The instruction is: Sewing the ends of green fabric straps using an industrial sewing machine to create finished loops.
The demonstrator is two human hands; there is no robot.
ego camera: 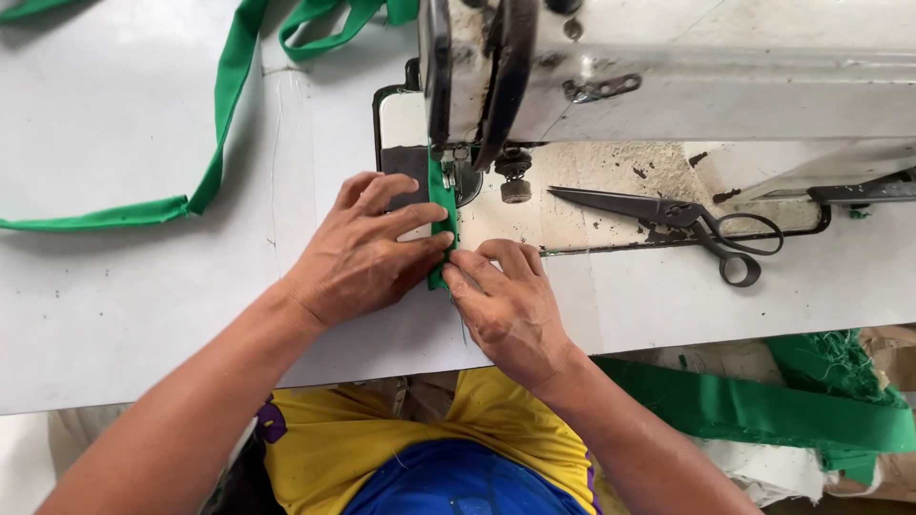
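Note:
A narrow green fabric strip [443, 205] runs from under the presser foot of a white sewing machine [668, 76] toward me. My left hand [367, 253] lies flat beside the strip on its left, fingertips pressing its edge. Just to the right, my right hand [506, 305] pinches the strip's near end between thumb and fingers. Both hands meet at the strip, close in front of the needle area [456, 176].
Black scissors [682, 224] lie on the machine bed to the right. A long green strip [215, 133] trails across the white table [114, 286] at the left. More green fabric [763, 405] hangs below the table edge at the right.

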